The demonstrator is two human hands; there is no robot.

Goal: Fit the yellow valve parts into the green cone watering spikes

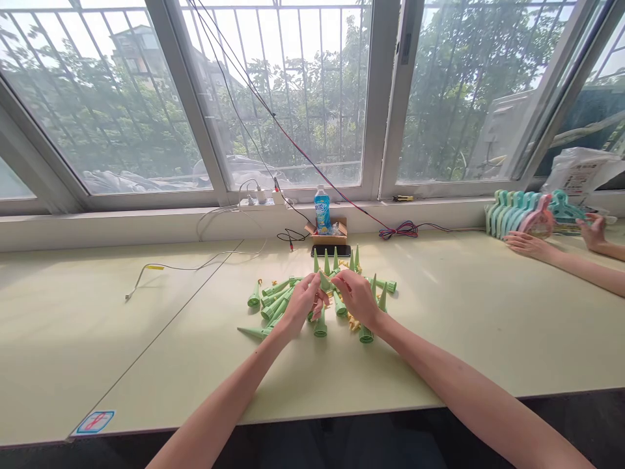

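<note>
In the head view my left hand (305, 301) is closed around a green plastic cone (325, 282), lifted a little above the pile. My right hand (357, 296) is right beside it, its fingers pinched together near the cone's end. Whatever lies between those fingertips is hidden. Around both hands are many more green cones: some stand point up, such as the cone (320, 326) in front, and others lie on their sides, like the cones (276, 305) at the left. Small yellow pieces (353, 322) are scattered among them.
Behind the pile are a dark phone (331, 250) and a cardboard box (330, 239) with a blue bottle (322, 210). Cables (399, 229) run along the sill. At the right, another person's hands (530, 246) touch a row of pastel hangers (512, 212).
</note>
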